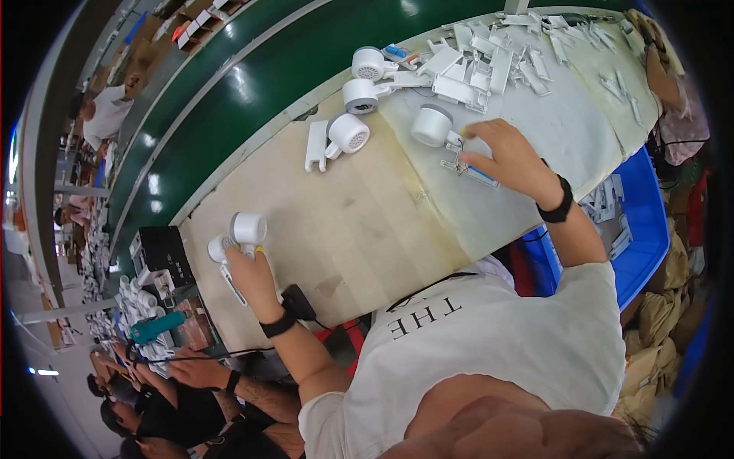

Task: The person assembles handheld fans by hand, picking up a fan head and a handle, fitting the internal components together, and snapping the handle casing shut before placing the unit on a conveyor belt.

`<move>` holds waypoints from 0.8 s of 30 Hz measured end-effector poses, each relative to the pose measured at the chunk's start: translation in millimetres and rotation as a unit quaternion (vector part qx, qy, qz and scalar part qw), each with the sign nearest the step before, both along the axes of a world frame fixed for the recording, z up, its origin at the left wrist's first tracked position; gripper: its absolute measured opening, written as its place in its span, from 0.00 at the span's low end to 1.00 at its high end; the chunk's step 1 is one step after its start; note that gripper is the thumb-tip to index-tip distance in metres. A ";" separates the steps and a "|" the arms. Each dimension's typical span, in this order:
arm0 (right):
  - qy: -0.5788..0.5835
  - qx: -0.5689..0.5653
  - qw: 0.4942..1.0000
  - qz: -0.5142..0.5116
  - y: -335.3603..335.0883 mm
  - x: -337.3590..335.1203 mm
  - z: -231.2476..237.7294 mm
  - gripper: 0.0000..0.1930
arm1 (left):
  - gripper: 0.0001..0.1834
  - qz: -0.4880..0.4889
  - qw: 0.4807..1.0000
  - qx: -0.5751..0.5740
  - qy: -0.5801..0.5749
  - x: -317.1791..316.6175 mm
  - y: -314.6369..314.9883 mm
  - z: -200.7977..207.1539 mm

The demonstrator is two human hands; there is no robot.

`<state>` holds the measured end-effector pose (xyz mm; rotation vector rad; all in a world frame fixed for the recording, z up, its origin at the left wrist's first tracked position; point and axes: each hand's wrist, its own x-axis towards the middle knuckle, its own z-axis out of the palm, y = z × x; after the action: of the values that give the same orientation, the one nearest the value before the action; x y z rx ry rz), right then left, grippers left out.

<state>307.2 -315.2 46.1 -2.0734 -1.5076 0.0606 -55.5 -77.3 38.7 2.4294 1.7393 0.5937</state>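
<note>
At the left end of the table, my left hand [252, 284] is closed around the lower part of a white round-headed device [250, 227]; its fingertips are partly hidden. A second white round head [219, 248] touches it there, and a slim white piece [232, 284] lies beside the hand. Over on the right, my right hand [506, 157] has thumb and forefinger apart, with yellow on one fingertip. It hovers close to another white round-headed device [432, 125], whose handle is opened to thin wires and a blue cell [480, 177].
Several white devices with grilles [349, 133] stand near the far edge, beside a heap of white plastic shells [466, 69]. A green conveyor [237, 84] runs behind. At the right is a blue bin [646, 222]; at the left, a black box [164, 252] and co-workers' arms [202, 372].
</note>
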 end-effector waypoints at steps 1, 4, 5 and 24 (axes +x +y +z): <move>0.001 -0.007 1.000 -0.015 4.3 3.3 -8.8 0.23 | 0.24 0.032 0.999 -0.014 0.040 4.4 1.3 -1.9; 0.092 -0.073 0.991 -0.066 38.7 9.9 -12.1 0.33 | 0.24 -0.009 0.979 0.153 0.134 11.0 10.3 -22.5; 0.091 -0.073 0.991 -0.061 47.2 14.0 -15.5 0.33 | 0.23 -0.068 0.974 0.198 0.085 25.8 2.2 -20.7; 0.648 0.324 0.689 -0.021 87.2 -67.2 24.4 0.29 | 0.33 -0.421 0.722 -0.156 -0.526 199.4 -104.0 -38.2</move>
<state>240.0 -227.9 70.6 -0.9364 -0.4154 0.7036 143.9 -181.4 0.5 1.6769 0.1938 1.0697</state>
